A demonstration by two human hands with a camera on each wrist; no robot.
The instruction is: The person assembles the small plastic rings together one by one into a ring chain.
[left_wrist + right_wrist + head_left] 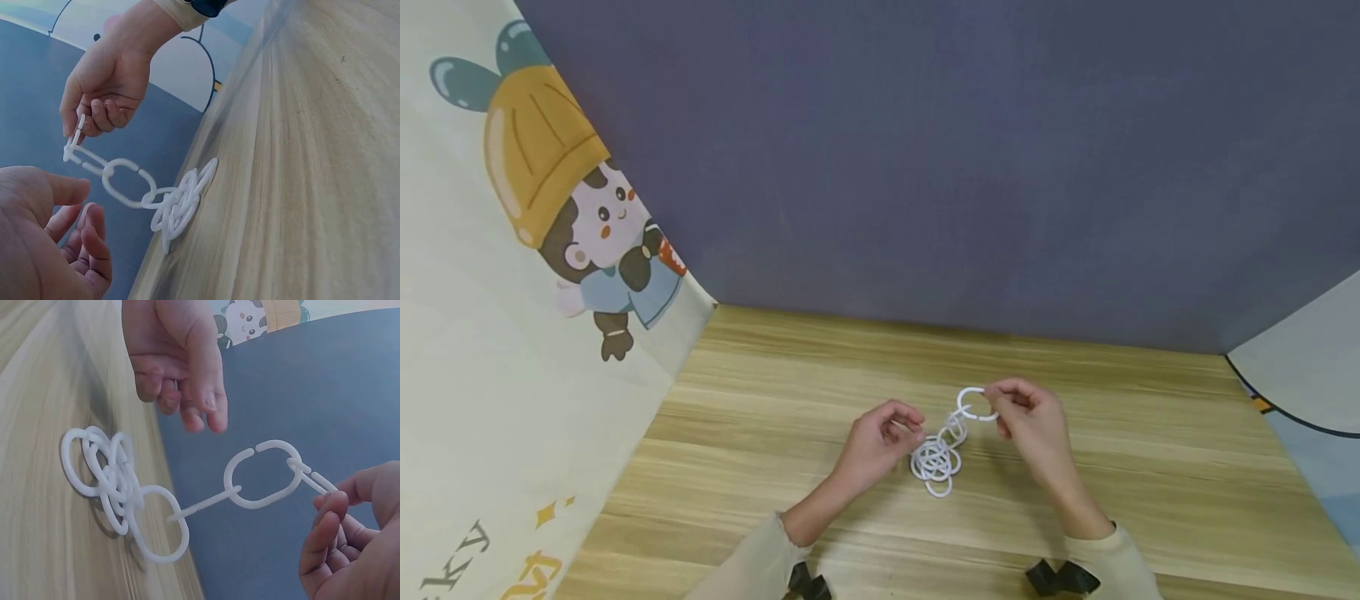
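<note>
A chain of white plastic links (935,458) lies partly heaped on the wooden table, between the two hands. My right hand (1033,425) pinches the end link (961,403) between thumb and fingers, above the table. From there several links hang in a slanting line down to the heap. Narrow gaps show in some links, as in the raised link (253,505) in the right wrist view. Left of the chain, my left hand (880,442) hovers with loosely bent fingers, holding nothing. The left wrist view shows its fingertips a little apart from the hanging links (128,201).
The wood-grain table top (760,400) meets a dark blue-grey upright panel (925,167) at the back. A pale printed wall (625,400) with a cartoon figure stands at the left, another pale panel (1322,350) at the right. Black wrist pieces (1063,577) sit near the sleeves.
</note>
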